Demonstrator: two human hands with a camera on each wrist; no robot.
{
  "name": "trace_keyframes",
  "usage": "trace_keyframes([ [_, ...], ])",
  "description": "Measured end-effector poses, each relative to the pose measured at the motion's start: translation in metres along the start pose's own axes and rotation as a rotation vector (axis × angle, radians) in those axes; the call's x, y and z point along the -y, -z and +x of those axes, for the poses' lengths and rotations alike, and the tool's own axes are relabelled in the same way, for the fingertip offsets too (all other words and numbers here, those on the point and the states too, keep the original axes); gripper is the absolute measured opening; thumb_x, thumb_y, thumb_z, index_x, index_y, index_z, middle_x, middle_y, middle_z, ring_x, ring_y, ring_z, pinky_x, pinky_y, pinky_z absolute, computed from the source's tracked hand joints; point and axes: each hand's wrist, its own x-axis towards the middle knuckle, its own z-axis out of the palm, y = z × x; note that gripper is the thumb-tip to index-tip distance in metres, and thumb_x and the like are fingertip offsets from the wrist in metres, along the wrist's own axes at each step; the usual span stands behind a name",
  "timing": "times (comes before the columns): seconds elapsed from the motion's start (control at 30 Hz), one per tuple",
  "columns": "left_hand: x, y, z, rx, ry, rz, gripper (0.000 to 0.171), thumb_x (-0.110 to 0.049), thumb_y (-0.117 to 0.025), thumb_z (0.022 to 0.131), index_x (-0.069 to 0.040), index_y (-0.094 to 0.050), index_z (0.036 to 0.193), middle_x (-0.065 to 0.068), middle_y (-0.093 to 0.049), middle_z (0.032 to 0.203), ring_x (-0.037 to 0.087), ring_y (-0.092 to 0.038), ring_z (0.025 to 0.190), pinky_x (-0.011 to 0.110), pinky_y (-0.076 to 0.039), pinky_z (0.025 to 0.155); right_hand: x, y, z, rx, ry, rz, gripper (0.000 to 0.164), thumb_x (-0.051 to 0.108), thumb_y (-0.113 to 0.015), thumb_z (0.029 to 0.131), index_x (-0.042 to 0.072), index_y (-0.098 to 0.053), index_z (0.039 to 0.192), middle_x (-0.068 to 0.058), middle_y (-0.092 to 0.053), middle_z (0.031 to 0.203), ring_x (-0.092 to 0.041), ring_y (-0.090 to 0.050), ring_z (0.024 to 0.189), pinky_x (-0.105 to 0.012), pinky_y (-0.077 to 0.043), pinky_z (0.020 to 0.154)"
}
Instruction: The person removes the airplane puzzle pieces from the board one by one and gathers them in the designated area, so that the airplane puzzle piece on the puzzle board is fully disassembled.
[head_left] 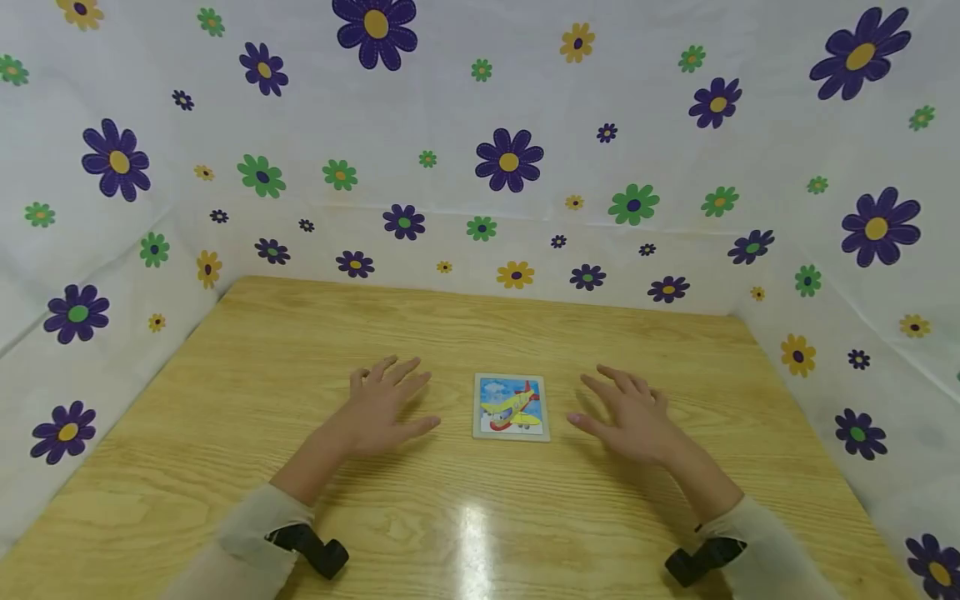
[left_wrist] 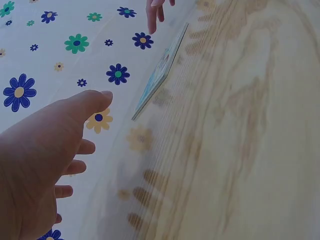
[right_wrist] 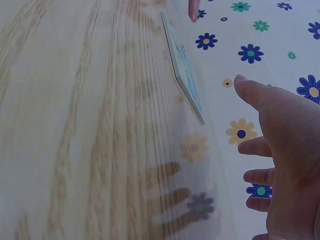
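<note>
A small square picture puzzle with a pale frame lies flat on the table, showing a yellow and red airplane on blue. To its left, my left hand is held with fingers spread, apart from the puzzle. On the other side my right hand mirrors it, thumb toward the puzzle and nothing held. Each wrist view shows the puzzle edge-on, as a thin board beyond the thumb. Fingers of the opposite hand appear at the top of both wrist views.
The wooden table has a glossy, light-reflecting surface. White cloth with purple, green and yellow flowers stands along its back and both sides. Black camera mounts sit on both wrists over pale sleeves.
</note>
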Motion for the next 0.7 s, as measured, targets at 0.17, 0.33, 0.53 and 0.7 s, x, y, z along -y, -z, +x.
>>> trace_keyframes([
  [0.17, -0.011, -0.005, 0.006, 0.012, -0.036, -0.051, 0.074, -0.064, -0.056, 0.093, -0.017, -0.049, 0.149, 0.009, -0.035, 0.161, 0.038, -0.032, 0.143, 0.063, -0.024, 0.101, 0.006, -0.004, 0.005, -0.010, 0.015, 0.037, 0.073, 0.062, -0.056, 0.094, 0.015, -0.048, 0.149, -0.019, -0.039, 0.154, -0.050, -0.032, 0.138, -0.079, -0.019, 0.100],
  [0.33, -0.018, -0.013, 0.015, 0.027, -0.077, -0.111, 0.070, -0.058, -0.060, 0.094, -0.015, -0.050, 0.148, 0.009, -0.038, 0.159, 0.035, -0.035, 0.139, 0.061, -0.028, 0.102, 0.012, -0.009, 0.010, -0.015, 0.029, 0.074, 0.069, 0.060, -0.058, 0.094, 0.015, -0.052, 0.147, -0.018, -0.046, 0.147, -0.047, -0.037, 0.131, -0.075, -0.024, 0.097],
  [0.53, -0.027, -0.019, 0.024, 0.059, -0.151, -0.193, 0.063, -0.046, -0.062, 0.097, -0.006, -0.051, 0.146, 0.016, -0.041, 0.156, 0.040, -0.037, 0.138, 0.063, -0.031, 0.108, 0.016, -0.013, 0.019, 0.008, 0.054, 0.148, 0.067, 0.057, -0.061, 0.094, 0.013, -0.055, 0.144, -0.018, -0.052, 0.136, -0.036, -0.047, 0.121, -0.059, -0.043, 0.096],
  [0.7, -0.032, -0.024, 0.029, 0.062, -0.168, -0.267, 0.058, -0.038, -0.066, 0.097, -0.002, -0.055, 0.141, 0.017, -0.044, 0.153, 0.038, -0.037, 0.142, 0.060, -0.024, 0.118, 0.021, -0.016, 0.028, 0.056, 0.067, 0.243, 0.063, 0.052, -0.064, 0.094, 0.011, -0.057, 0.142, -0.015, -0.054, 0.125, -0.026, -0.053, 0.105, -0.041, -0.048, 0.085],
])
